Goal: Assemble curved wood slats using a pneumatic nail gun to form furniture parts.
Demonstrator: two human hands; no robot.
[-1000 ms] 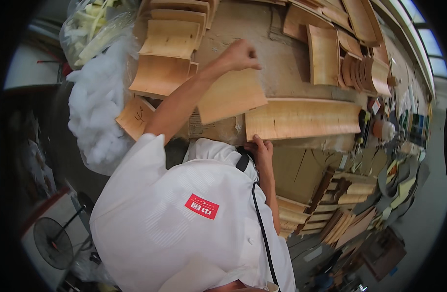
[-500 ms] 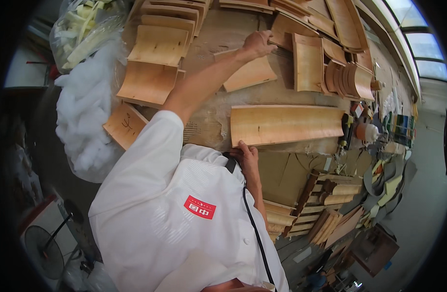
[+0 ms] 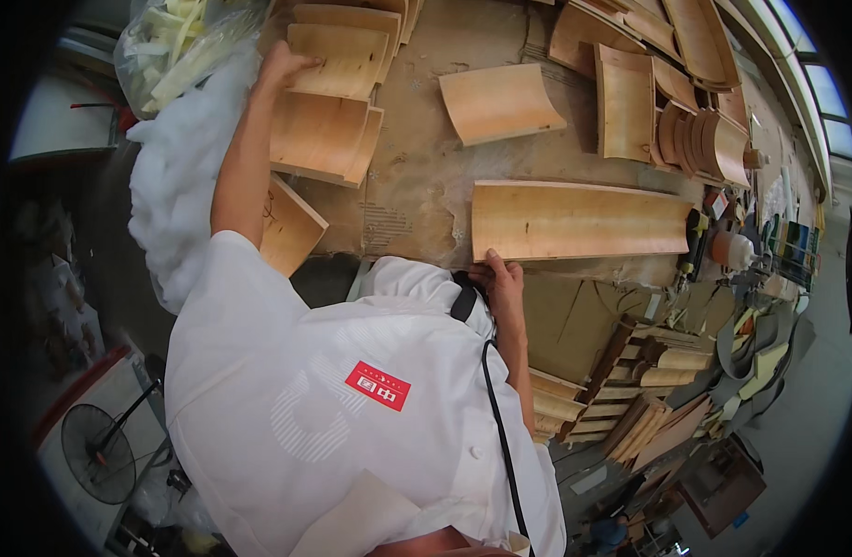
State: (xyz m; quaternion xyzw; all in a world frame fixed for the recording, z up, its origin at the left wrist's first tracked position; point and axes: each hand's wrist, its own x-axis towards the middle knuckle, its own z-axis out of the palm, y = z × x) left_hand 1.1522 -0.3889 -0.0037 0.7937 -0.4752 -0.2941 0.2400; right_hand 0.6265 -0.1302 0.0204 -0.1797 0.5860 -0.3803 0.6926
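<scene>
My left hand [image 3: 283, 67] reaches to the far left, at the left edge of a curved plywood panel [image 3: 340, 58] in an overlapping row. Its thumb lies over the panel's face and its other fingers are mostly hidden at the edge. My right hand [image 3: 504, 278] is close to my body, thumb and fingers closed on the near left corner of a long curved plywood panel [image 3: 579, 221] lying across the table's front. A single short curved panel [image 3: 502, 102] rests by itself in the middle of the worktable [image 3: 416, 158].
More curved panels [image 3: 624, 102] stand and lie at the right, beside tools and a white bottle [image 3: 737, 251]. White stuffing [image 3: 180, 176] and a bag of foam scraps [image 3: 180, 46] sit left of the table. Below its front edge stands a slatted wooden rack [image 3: 611, 381].
My left hand has swung from the table's middle right over to the panel row at the far left. My right hand stays at the long panel's corner. The view has shifted slightly.
</scene>
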